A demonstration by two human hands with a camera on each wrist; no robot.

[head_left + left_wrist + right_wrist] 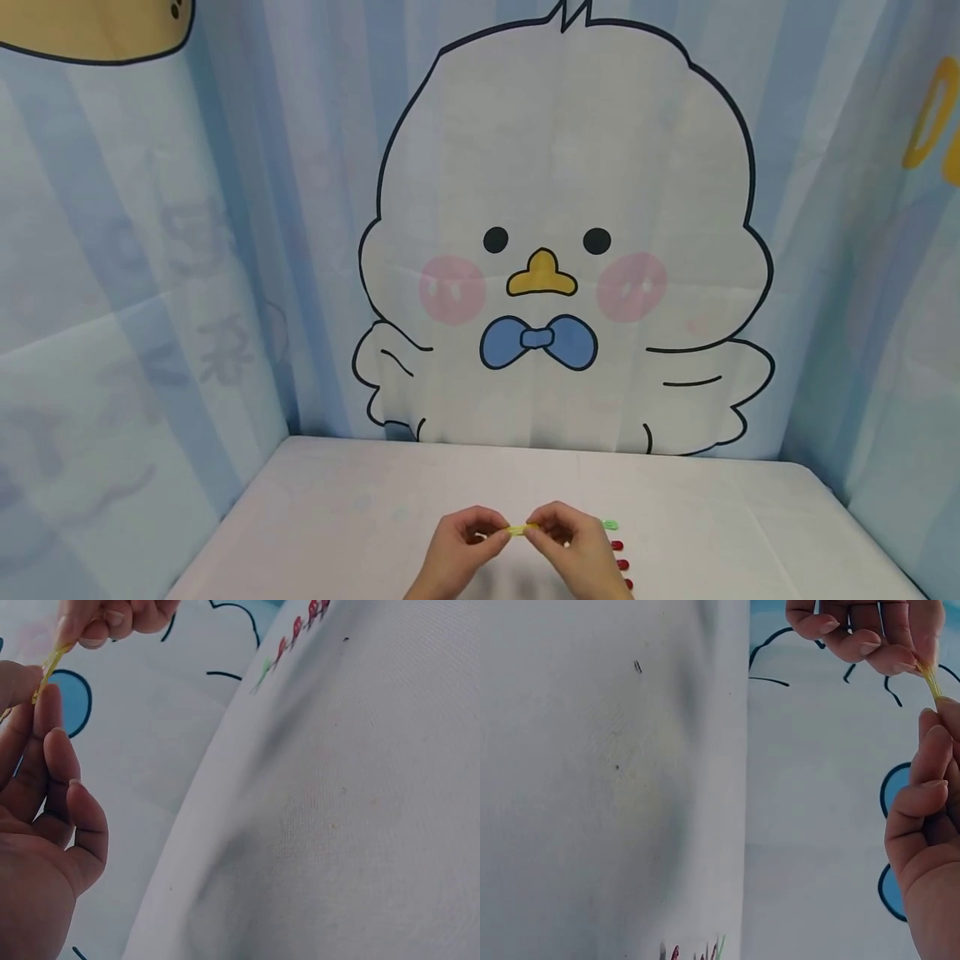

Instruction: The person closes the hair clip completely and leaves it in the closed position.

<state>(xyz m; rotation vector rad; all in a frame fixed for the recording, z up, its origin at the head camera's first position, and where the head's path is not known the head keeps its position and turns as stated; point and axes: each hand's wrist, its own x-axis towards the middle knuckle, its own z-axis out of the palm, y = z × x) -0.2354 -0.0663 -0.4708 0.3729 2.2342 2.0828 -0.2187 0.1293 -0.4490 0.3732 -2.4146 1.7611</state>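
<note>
Both hands are raised above the white table and meet at a small, slender yellow piece (518, 530). My left hand (459, 546) pinches one end of it between thumb and fingertip. The other end is pinched by my right hand (572, 543). In the left wrist view the yellow piece (49, 669) runs taut and thin between the two grips. The right wrist view shows the same yellow piece (931, 681), its ends hidden under fingers. Its exact kind cannot be told.
Just right of the right hand, a small green piece (611, 525) and several red pieces (617, 546) lie in a row on the table (337, 500). Behind and at the sides hang blue-striped curtains (315, 208) printed with a cartoon bird.
</note>
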